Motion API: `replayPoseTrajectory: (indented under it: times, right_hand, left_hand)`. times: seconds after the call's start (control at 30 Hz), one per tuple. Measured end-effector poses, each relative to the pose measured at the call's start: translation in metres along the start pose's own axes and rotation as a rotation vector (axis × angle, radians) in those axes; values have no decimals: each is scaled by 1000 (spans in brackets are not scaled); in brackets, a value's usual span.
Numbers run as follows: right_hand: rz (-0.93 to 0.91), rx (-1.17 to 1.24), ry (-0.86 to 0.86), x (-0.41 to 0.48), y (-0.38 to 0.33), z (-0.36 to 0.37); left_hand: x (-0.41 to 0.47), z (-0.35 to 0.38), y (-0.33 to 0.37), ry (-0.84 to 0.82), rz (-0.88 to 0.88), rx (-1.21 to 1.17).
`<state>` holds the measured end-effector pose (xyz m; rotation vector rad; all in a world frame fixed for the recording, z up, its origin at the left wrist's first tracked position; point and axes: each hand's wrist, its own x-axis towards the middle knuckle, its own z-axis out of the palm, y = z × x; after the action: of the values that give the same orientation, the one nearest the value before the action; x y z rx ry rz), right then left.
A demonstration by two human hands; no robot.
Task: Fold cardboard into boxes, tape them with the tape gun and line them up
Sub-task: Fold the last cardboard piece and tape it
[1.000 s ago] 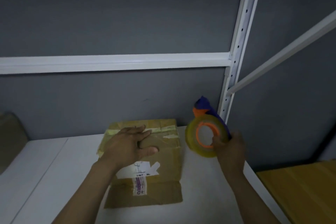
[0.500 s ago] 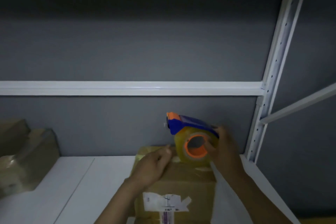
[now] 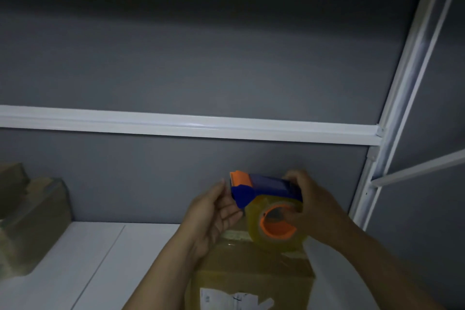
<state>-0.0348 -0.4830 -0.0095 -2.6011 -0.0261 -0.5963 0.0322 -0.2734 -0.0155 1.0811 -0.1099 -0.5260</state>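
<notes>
The right hand (image 3: 315, 205) grips the tape gun (image 3: 268, 187) from its rear, fingers curled over the smooth blue plastic body and the thumb at the orange core of the tape roll (image 3: 283, 244), a thick ring of glossy, yellowish translucent tape. The gun's ridged orange blade guard points left. The left hand (image 3: 214, 211) is spread, fingers straight and relaxed, its palm turned toward the gun's blue nose and just beside it; whether it touches is not clear. The gun hovers above the far edge of a brown cardboard box (image 3: 251, 269), matt and square-edged, with strips of tape along its top seam and a torn white paper label (image 3: 234, 301) on its near face. The box stands on a smooth white shelf (image 3: 88, 259). More cardboard boxes (image 3: 32, 221) stand at the far left.
</notes>
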Motion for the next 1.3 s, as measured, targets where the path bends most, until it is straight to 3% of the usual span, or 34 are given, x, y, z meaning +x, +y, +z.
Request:
replayPoseTrajectory:
  times: [0.13,0.23,0.43,0.5,0.67,0.87,1.17,1.3]
  right_hand:
    - [-159,-24,-43,7,5,7]
    - [-174,35,-34,7,15,12]
    - [-224,-71,-109,13,18,12]
    - [-225,-68,-102,14,18,9]
    - [-250,-125,-105,17,10,10]
    - [-223,-15,-75,17,10,20]
    - [-330,-166,-324,32,-21,-6]
    - [-318,-338,-378,27,-25,-10]
  left_hand:
    - [2,0,5,-9,-69,-29]
    - [5,-2,9,24,-83,-3]
    - [9,-9,14,207,192,558]
    - [11,-18,25,303,285,612]
    - [9,-42,25,441,328,478]
    - [5,-49,-15,337,158,226]
    - [11,-64,-23,418,141,171]
    - [12,-67,-26,457,146,127]
